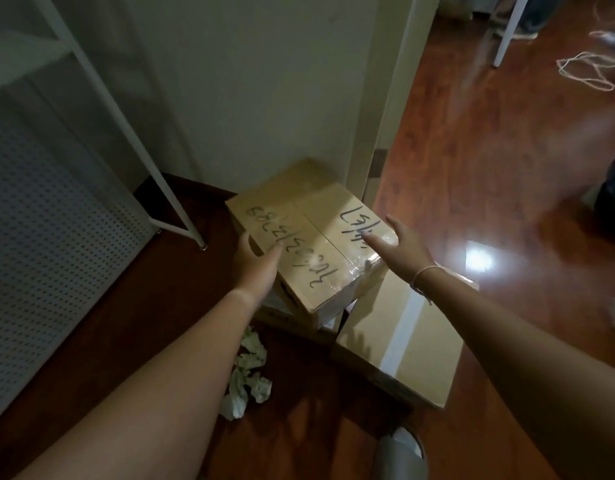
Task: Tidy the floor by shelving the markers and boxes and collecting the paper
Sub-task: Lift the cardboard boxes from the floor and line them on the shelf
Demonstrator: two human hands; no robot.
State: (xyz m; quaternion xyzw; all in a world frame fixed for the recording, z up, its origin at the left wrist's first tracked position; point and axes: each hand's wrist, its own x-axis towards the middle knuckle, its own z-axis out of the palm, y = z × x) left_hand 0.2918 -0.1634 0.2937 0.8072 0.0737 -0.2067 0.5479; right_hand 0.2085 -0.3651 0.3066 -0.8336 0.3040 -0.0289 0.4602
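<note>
A taped cardboard box with black handwriting (309, 237) lies on top of another box by the wall. My left hand (255, 263) grips its left edge, thumb on top. At the box's right edge my right hand (401, 245) has its fingers spread and touches or hovers over the top; I cannot tell which. A larger cardboard box with white tape (399, 344) rests on the floor to the right, partly under the written box. Crumpled pieces of paper (248, 372) lie on the dark wooden floor below my left forearm. No markers are in view.
A white metal shelf frame (139, 147) with a perforated panel (46, 244) stands at the left. A white wall and door frame (385, 133) rise behind the boxes. A grey slipper (403, 452) shows at the bottom. Loose cord (590, 71) lies on the floor far right.
</note>
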